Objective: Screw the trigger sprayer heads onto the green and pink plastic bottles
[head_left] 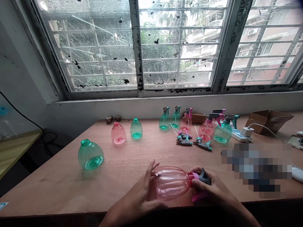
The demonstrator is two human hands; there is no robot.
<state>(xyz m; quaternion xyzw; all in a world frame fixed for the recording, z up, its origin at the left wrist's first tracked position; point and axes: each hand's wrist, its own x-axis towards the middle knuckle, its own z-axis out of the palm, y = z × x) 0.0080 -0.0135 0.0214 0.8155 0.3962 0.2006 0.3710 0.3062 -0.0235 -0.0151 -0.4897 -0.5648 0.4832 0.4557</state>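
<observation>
A clear pink spray bottle [171, 183] lies on its side above the front of the table, its base to the left. My left hand [144, 189] cups the base, fingers on the far side and thumb on the near side. Around the neck and the grey-and-pink spray head [204, 178], my right hand [213, 186] is closed, partly hiding the trigger. The head sits on the bottle's mouth; how tightly, I cannot tell. Beyond lie loose spray heads [202, 144] with white tubes. Open-topped bottles stand to the left: a large green one [91, 156], a pink one [118, 134] and a smaller green one [136, 129].
Several bottles with heads on, such as a green one [164, 119] and a pink one [205, 129], stand at the back. Behind them are a power strip [239, 135] and a cardboard box [267, 121]. A blurred patch [258, 167] covers something at right.
</observation>
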